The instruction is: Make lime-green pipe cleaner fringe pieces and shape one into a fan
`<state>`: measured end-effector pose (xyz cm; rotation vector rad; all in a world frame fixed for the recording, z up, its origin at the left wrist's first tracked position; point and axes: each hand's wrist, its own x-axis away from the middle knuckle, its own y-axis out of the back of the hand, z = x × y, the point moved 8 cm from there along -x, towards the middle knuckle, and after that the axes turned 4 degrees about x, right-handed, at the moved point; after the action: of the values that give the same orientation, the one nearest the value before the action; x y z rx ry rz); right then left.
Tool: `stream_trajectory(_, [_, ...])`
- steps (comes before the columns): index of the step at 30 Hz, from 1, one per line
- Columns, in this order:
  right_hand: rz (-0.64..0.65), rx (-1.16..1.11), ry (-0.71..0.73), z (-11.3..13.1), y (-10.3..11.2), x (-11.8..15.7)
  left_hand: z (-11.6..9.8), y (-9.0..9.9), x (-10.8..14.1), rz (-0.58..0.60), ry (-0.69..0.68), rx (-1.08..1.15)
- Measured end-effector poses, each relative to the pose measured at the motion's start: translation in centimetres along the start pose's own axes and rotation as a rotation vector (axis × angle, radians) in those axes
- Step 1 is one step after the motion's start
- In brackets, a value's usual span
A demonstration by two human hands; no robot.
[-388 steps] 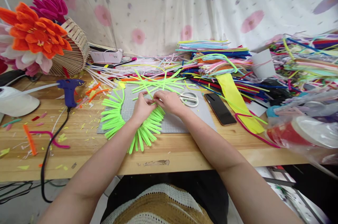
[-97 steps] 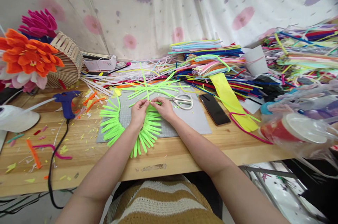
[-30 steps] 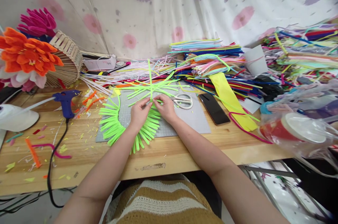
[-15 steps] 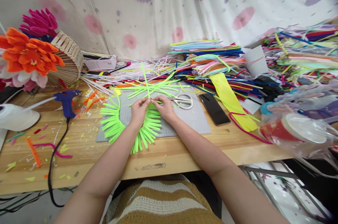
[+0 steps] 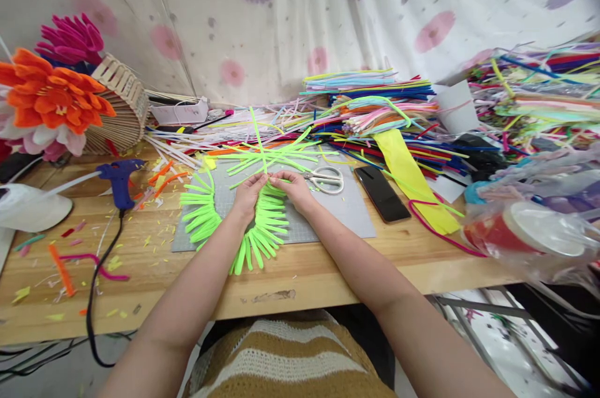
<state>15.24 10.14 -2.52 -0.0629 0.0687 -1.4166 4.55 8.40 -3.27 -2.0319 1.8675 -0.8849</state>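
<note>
My left hand (image 5: 252,194) and my right hand (image 5: 291,190) meet over the grey cutting mat (image 5: 344,220), fingertips pinched close together on a bright green pipe cleaner (image 5: 257,135) that sticks up and away from me. From the pinch hangs a curved fringe of looped green pipe cleaners (image 5: 253,245), bending round below my left hand and up its left side. My left forearm hides part of it. Beyond my fingers several loose green pipe cleaners (image 5: 281,157) lie crossed on the mat. Scissors with white handles (image 5: 327,180) rest just right of my right hand.
A blue glue gun (image 5: 120,182) with a black cord stands at the left, near orange flowers (image 5: 59,95) and scattered scraps. Right of the mat lie a black phone (image 5: 382,193) and a yellow strip (image 5: 415,179). Heaps of coloured pipe cleaners (image 5: 375,114) line the back.
Both hands stay pinched at nearly the same spot, with only small finger shifts. The whole view has drifted very slightly.
</note>
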Motion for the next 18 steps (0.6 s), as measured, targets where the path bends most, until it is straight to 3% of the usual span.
stream_trajectory(7, [-0.111, 0.214, 0.1, 0.5, 1.5, 0.0, -1.1, 0.4, 0.4, -0.02, -0.162, -0.204])
stream_trajectory(13, [-0.012, 0.203, 0.089, 0.7, 0.4, 0.2, -0.8, 1.0, 0.1, -0.02, -0.147, -0.121])
stream_trajectory(18, [0.004, 0.192, 0.071, 0.5, 0.3, -0.2, -0.7, 1.0, 0.0, -0.01, -0.161, -0.191])
